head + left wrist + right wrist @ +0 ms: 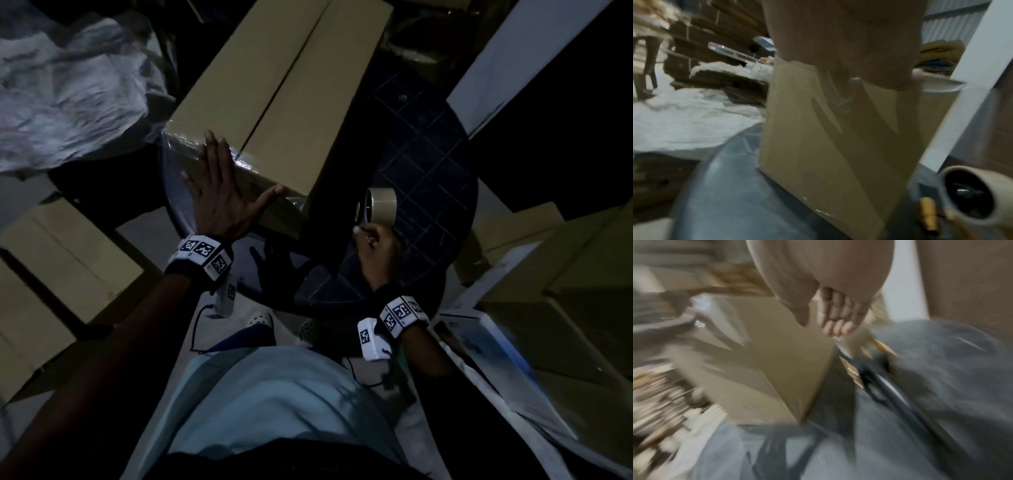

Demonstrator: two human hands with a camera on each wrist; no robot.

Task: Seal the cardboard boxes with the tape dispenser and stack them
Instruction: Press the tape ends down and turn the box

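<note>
A long tan cardboard box [274, 92] on a dark round table [428, 164] is steadied at its near, taped end by the flat, spread left hand [219, 195], likely for sealing, while a tan-rolled tape dispenser [380, 204] is gripped just right of it by the right hand [376, 250].

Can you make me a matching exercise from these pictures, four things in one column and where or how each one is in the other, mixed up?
Things:
1. left hand
2. right hand
3. cardboard box
4. white cloth

States:
A. crumpled in a heap, to the left of the table
B. lying on the round dark table, top seam not yet taped
C. fingers spread flat, pressing the taped end of the box
D. gripping the tape dispenser beside the box

Pairs: 1-C, 2-D, 3-B, 4-A
</note>
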